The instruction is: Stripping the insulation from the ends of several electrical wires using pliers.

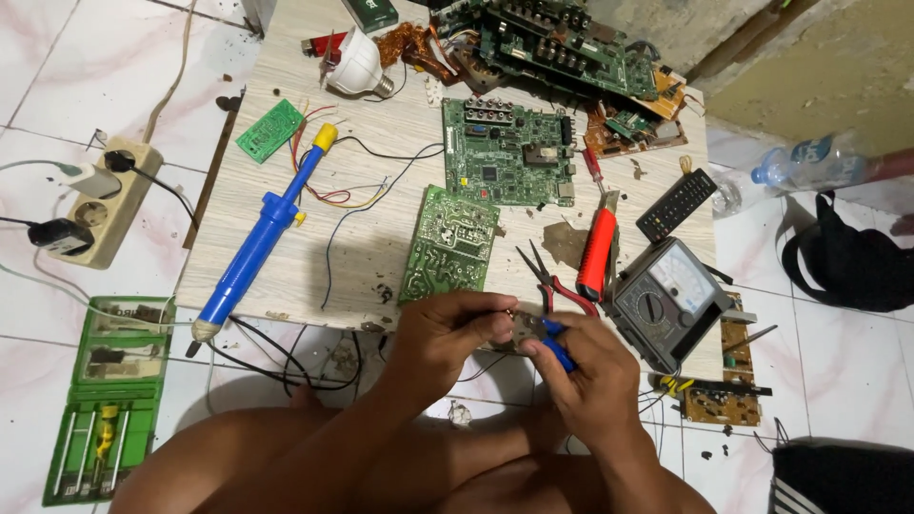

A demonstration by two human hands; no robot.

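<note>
My left hand (447, 328) pinches a small metallic part (519, 328) at the front edge of a low wooden table (381, 181). Closed around a blue-handled tool (560, 350), my right hand (590, 376) brings its tip against that part. Just beyond the hands lie a green circuit board (447, 243), red-handled needle-nose pliers (550, 276) and a red-handled utility knife (598, 252). A grey analog multimeter (666, 295) sits immediately to the right of my right hand.
A blue desoldering pump (262, 238), loose wires, a larger green board (505, 152), a white bulb (357, 67), a black remote (676, 205) and stacked boards lie on the table. On the tiled floor are a power strip (100, 200), a green tool case (105, 390), a water bottle (809, 162) and a black bag (852, 262).
</note>
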